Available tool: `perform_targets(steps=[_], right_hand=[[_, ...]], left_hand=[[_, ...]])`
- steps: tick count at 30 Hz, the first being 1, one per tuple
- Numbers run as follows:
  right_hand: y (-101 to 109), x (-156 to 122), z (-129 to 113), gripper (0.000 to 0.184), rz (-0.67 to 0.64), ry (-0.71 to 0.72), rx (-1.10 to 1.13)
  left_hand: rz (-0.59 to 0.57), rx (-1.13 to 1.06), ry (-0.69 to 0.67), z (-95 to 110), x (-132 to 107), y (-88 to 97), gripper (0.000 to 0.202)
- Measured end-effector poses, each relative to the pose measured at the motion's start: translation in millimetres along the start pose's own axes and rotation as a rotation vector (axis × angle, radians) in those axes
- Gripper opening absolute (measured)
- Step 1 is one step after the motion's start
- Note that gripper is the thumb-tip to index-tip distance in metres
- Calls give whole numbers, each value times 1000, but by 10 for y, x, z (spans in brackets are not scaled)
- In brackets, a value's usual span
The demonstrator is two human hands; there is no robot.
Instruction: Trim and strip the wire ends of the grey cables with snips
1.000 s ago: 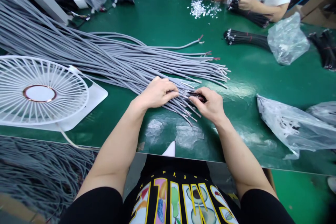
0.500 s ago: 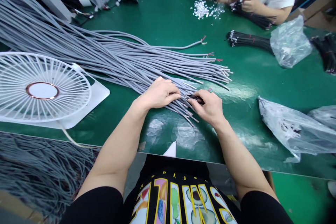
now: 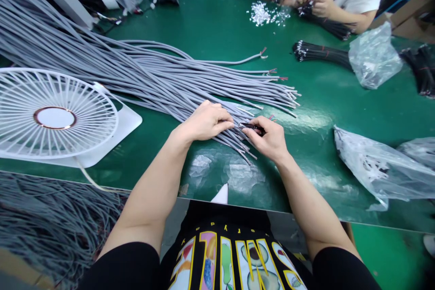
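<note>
Long grey cables [image 3: 159,70] run in a thick bundle from the upper left to the middle of the table. Bent over their near ends is my left hand [image 3: 209,121], its thumb and fingers pinched on a grey cable close to the stripped tip. Just to its right, my right hand [image 3: 270,138] is closed round a small, dark, pointed hand tool [image 3: 254,128], whose exact kind I cannot make out. The tool's tip meets the cable end between the hands. Below, several cable ends [image 3: 245,148] show frayed braided shielding. Thin coloured wires stick out behind my right hand.
A white fan [image 3: 56,117] stands at the left. Clear plastic bags [image 3: 377,56] and black wire bundles [image 3: 324,52] lie at the right. White scraps [image 3: 263,13] are heaped near a co-worker's hands [image 3: 321,4]. More cables [image 3: 50,217] hang below the table's edge.
My right hand has shifted slightly left, still holding the dark tool, and more of the coloured wires shows behind it. My left hand has barely moved.
</note>
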State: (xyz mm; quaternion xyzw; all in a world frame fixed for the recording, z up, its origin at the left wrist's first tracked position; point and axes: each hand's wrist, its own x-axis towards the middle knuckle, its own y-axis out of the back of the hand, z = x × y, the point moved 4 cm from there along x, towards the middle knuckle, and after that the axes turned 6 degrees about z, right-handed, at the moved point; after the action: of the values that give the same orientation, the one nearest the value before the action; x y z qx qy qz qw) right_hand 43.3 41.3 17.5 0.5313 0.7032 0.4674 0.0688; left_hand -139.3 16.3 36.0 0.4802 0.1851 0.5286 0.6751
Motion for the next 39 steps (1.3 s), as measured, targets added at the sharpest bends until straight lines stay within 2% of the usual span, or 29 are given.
perform_targets(steps=[7, 24, 34, 39], right_hand=[[-9, 13, 18, 17, -18, -55, 151], [1, 18, 9, 16, -45, -60, 160], [-18, 19, -17, 14, -1, -37, 226], [-10, 25, -42, 14, 76, -31, 255]], left_hand=[[-6, -55, -11, -18, -12, 12, 28], [-16, -73, -18, -9, -8, 26, 31], [-1, -101, -11, -24, -9, 26, 28], [-1, -117, -16, -17, -6, -6, 26]])
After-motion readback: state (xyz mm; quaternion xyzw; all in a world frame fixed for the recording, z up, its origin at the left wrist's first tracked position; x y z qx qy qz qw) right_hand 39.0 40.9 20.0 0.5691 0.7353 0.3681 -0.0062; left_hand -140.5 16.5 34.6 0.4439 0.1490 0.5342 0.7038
